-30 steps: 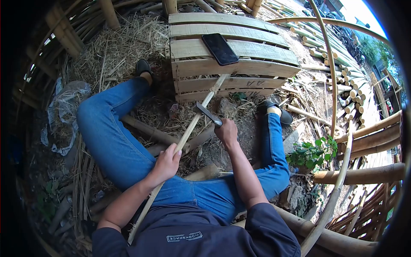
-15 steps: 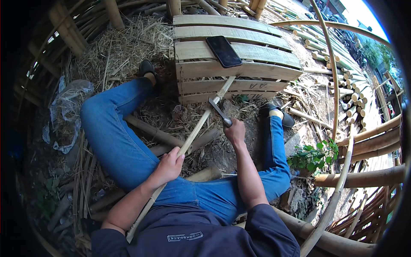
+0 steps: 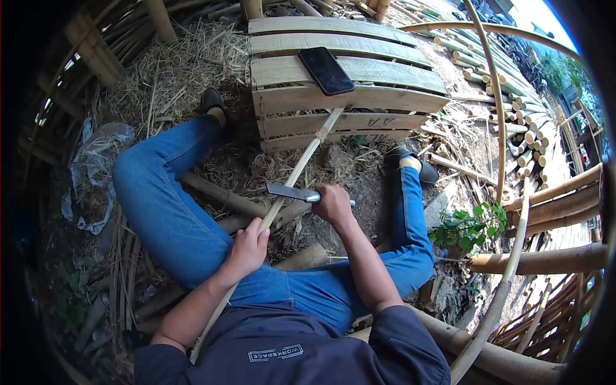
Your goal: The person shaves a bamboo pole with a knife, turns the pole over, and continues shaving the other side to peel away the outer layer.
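Observation:
A long pale bamboo strip runs slantwise from under my left arm up to the front of the wooden crate. My left hand is closed around its lower part, above my thigh. In my right hand is a knife with a metal handle, its broad blade pointing left. The blade lies across the strip, a little above my left hand; whether its edge bites into the strip cannot be seen. A knot shows on the strip near its far end.
Ahead stands a slatted wooden crate with a black phone on top. Cut bamboo poles are stacked at the right. Straw and shavings cover the ground at the left, near a crumpled plastic bag. A leafy plant grows at right.
My right hand has drawn the knife down along the strip towards my left hand, and the blade has turned to lie more level. My left hand keeps its hold.

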`<control>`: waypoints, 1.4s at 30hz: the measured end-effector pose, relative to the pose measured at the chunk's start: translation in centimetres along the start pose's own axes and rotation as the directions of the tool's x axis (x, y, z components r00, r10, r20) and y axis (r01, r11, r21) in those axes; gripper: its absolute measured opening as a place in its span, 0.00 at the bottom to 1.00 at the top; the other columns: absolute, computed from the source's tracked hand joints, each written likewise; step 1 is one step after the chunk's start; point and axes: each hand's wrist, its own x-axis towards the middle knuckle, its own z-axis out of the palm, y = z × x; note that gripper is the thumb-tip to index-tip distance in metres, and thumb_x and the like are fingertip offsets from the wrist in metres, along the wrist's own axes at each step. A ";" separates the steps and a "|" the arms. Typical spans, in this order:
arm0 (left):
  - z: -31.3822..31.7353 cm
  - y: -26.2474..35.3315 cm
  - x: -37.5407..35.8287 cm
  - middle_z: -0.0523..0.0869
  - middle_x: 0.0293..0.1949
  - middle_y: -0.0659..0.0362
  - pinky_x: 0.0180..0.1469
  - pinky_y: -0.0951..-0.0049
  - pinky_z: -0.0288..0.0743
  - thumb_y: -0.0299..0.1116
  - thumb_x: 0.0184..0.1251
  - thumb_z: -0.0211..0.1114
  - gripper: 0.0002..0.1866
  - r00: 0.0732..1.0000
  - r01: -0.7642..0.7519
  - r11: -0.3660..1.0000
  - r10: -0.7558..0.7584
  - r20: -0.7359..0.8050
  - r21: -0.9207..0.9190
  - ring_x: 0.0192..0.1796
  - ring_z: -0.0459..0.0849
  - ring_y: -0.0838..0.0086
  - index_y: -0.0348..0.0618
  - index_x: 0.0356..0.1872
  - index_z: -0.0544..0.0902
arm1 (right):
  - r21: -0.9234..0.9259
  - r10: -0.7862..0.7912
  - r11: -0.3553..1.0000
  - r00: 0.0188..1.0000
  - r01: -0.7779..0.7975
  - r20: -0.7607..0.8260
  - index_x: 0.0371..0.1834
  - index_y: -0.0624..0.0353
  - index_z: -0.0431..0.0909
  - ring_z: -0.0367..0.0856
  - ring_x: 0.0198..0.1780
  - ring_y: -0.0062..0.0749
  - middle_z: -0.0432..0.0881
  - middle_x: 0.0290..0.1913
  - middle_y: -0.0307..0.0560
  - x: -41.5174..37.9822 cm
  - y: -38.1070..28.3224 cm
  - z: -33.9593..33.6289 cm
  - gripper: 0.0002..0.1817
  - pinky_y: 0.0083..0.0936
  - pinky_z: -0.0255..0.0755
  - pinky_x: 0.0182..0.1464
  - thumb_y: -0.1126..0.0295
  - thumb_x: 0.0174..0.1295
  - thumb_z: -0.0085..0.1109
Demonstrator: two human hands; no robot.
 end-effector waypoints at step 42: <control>0.0 -0.6 0.5 0.84 0.32 0.37 0.41 0.40 0.73 0.36 0.76 0.57 0.10 1.000 -0.006 0.998 0.007 0.022 -0.065 0.39 0.82 0.36 0.39 0.46 0.74 | -0.085 0.179 0.982 0.977 -0.169 0.115 0.32 0.59 0.87 0.87 0.38 0.60 0.86 0.31 0.63 0.4 -1.5 -3.4 0.10 0.49 0.80 0.48 0.69 0.49 0.60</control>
